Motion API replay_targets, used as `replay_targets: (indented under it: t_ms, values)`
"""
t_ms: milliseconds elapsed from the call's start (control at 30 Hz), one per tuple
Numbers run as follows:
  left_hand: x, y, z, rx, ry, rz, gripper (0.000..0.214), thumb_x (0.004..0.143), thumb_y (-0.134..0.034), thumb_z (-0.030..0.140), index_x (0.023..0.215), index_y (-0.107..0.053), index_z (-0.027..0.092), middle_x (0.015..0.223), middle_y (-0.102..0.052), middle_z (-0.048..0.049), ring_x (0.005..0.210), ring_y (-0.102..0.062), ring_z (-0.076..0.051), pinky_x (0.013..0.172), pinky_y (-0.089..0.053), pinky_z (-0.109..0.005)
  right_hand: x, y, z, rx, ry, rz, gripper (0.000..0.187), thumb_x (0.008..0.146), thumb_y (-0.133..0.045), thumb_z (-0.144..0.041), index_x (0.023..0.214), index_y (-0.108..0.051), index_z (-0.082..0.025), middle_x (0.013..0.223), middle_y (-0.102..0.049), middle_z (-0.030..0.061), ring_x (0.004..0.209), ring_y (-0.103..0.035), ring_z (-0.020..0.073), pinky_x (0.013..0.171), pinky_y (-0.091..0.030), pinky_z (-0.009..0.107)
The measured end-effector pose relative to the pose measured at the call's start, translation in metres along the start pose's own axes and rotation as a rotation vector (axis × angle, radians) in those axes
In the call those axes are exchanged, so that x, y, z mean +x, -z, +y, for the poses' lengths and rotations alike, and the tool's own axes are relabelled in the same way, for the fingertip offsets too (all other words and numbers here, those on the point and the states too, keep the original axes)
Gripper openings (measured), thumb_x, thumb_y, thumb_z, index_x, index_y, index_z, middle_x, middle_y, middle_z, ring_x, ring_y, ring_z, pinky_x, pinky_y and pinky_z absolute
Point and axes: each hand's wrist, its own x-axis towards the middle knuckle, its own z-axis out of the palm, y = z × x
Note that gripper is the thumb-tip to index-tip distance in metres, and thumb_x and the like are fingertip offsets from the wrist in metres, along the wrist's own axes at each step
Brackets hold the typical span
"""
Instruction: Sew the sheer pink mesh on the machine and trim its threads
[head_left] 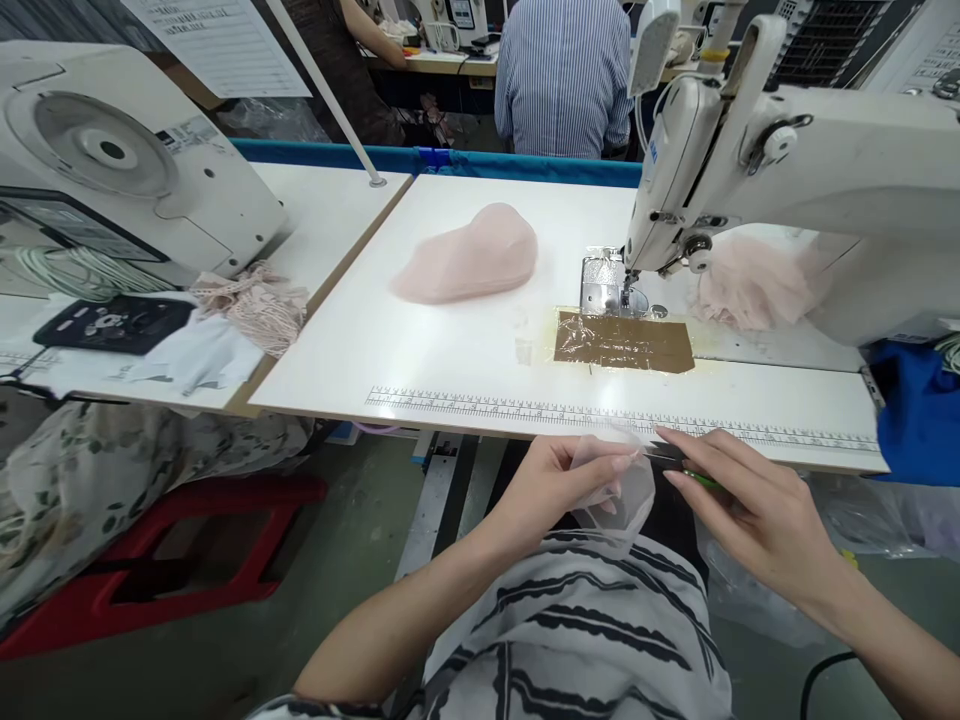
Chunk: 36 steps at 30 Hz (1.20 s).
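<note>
My left hand (pixel 551 485) pinches a small piece of sheer pale pink fabric (pixel 619 490) just below the front edge of the white sewing table (pixel 465 340). My right hand (pixel 742 505) is closed on a small dark tool with a green handle (pixel 686 468), its tip touching the fabric near my left fingertips. Both hands hover over my lap, in front of the printed ruler strip (pixel 600 412) on the table edge.
A white sewing machine (pixel 787 170) stands at the right, with a taped brown patch (pixel 622 343) before its needle. A pink fabric pile (pixel 469 257) lies mid-table, more pink mesh (pixel 750 280) behind the machine. Another machine (pixel 112 160) and elastic trim (pixel 259 305) are left. A person in a striped shirt (pixel 562 75) sits beyond.
</note>
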Motion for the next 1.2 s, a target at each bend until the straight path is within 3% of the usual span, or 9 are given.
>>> replay_targets:
  t_ms: [367,1200]
  values:
    - [-0.0005,-0.0031,0.0038,-0.012,0.012,-0.003,0.030,0.077,-0.073,0.040,0.095,-0.076,0.016,0.067,-0.061,-0.0028,0.062,-0.055,-0.009,0.060,-0.049,-0.020,0.0032,-0.0025,-0.0002,-0.044,0.042,-0.011,0.046,0.093,-0.053,-0.015,0.138,-0.045,-0.021,0.085,-0.059,0.0045,0.056,-0.048,0.0092,0.045,-0.032,0.023]
    - [-0.0004,-0.0046,0.0038,-0.008,0.009,0.011,0.031,0.076,-0.073,0.041,0.093,-0.076,0.015,0.066,-0.062,-0.0033,0.061,-0.055,-0.010,0.060,-0.049,-0.021,0.0042,-0.0002,-0.0016,-0.018,0.025,0.004,0.047,0.093,-0.053,-0.015,0.138,-0.045,-0.023,0.083,-0.058,0.0041,0.054,-0.046,0.0092,0.044,-0.032,0.022]
